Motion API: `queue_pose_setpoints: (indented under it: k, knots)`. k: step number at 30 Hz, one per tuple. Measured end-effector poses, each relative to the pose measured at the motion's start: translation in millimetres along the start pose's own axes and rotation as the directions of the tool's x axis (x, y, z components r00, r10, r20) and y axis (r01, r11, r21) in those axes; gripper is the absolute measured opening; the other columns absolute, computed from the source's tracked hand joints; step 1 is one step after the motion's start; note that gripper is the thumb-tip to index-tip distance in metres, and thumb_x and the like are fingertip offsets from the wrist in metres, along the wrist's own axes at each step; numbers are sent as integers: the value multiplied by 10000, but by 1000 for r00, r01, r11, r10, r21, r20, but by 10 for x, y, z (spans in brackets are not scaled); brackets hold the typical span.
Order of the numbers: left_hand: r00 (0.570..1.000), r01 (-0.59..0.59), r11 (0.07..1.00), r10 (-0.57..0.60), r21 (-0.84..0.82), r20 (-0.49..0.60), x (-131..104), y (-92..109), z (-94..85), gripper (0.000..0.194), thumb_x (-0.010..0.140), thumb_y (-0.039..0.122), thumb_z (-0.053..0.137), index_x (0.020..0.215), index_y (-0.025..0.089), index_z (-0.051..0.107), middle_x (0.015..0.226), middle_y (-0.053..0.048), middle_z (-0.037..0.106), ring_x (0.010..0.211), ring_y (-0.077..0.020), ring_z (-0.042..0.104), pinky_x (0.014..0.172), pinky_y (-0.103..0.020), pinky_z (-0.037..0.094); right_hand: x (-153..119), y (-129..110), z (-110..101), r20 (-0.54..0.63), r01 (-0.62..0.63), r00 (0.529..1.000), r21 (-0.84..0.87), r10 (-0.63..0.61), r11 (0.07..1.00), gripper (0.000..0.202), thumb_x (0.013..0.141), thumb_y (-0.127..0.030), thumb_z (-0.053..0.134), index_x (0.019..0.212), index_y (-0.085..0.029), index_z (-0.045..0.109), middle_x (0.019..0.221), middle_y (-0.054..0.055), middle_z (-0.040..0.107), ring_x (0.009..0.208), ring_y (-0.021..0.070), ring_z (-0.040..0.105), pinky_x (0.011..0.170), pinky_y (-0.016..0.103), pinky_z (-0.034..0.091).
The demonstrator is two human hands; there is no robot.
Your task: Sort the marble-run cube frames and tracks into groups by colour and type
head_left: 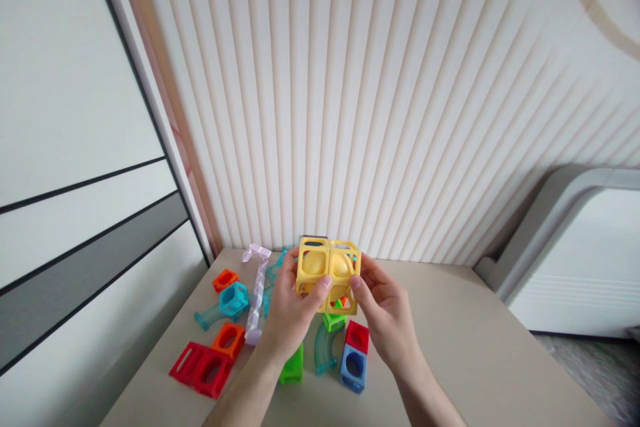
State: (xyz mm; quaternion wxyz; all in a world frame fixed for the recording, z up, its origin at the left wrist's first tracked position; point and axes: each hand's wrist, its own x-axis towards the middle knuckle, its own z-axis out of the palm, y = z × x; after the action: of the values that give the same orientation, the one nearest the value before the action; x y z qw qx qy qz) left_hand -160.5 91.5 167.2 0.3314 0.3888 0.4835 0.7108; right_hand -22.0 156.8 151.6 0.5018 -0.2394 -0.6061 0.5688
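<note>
Two yellow hollow cube blocks, side by side and touching, are held up above the table. My left hand is closed on the left cube, its thumb across the lower front edge. Around the right cube my right hand is closed too, thumb on its front face. Each cube has a rounded dish shape inside. Whether the two are joined cannot be seen. Below them on the table lie a small green block, a curved clear teal track, and a red block against a blue block.
Left on the table are red blocks, orange blocks, a turquoise block and a long lilac-and-white piece. A green block is partly behind my left forearm. A ribbed wall stands behind.
</note>
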Motion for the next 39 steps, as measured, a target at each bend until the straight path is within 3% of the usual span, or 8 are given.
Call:
queue_pose_setpoints:
  k: [5,11,14,19,23,29,34,39]
  knots:
    - [1000,-12,999,13,-40,9,-29,28,19,538,724,382,818,1169,220,562,1105,-74,745,992,-263,745,801,-317,611,-13,-31,-4,26,28,999,8,-28,1000,474,894,-443,727,1316,-238,662,1251,117,728,1128,295,699,1019,462,541]
    - [999,-34,999,35,-34,17,-78,76,-14,541,721,353,826,1163,230,538,1082,-64,748,960,-255,754,790,-309,616,-64,-63,-32,83,52,995,49,-55,997,492,914,-386,718,1379,-258,619,1304,113,703,1180,299,677,1059,481,514]
    - [998,-28,999,30,-45,48,-88,96,-19,547,723,339,830,1167,226,531,1088,-70,748,953,-253,755,798,-312,616,-87,-46,-65,99,64,993,34,-67,997,498,921,-363,716,1399,-280,602,1345,105,679,1209,300,662,1049,469,526]
    - [998,2,996,-8,-94,-61,-83,111,69,517,737,409,812,1148,212,567,1034,-61,756,917,-248,756,754,-301,613,-72,0,-89,85,73,994,-40,-69,997,459,938,-390,689,1379,-281,623,1349,103,678,1211,305,662,1022,451,548]
    - [999,40,999,-40,-28,-27,-44,62,46,494,771,451,791,1148,203,589,1023,-60,749,893,-236,746,755,-310,611,-32,33,-68,38,53,998,-61,-50,997,461,936,-424,682,1364,-260,640,1319,113,696,1168,307,688,980,447,574]
    - [996,87,992,-88,-92,-9,-47,-66,-27,522,938,616,522,1285,229,579,1193,-100,706,1091,-282,693,842,-374,606,-17,26,-58,-40,5,999,-52,-7,999,467,909,-450,707,1326,-243,676,1275,110,721,1170,315,688,1013,464,552]
    - [998,9,997,-3,81,-70,-53,-108,-34,512,947,608,517,1283,233,612,1186,-93,708,1136,-280,669,903,-370,589,-15,-33,-47,-48,-13,999,1,13,1000,473,886,-449,731,1305,-233,687,1241,95,739,1200,324,670,1043,498,528]
    - [999,-25,996,28,88,-31,-83,-12,-32,468,914,584,583,1223,235,616,1146,-93,720,1095,-291,692,855,-373,611,-49,-74,2,-29,-19,999,23,19,1000,447,897,-450,718,1289,-237,694,1250,92,735,1150,314,692,977,477,576]
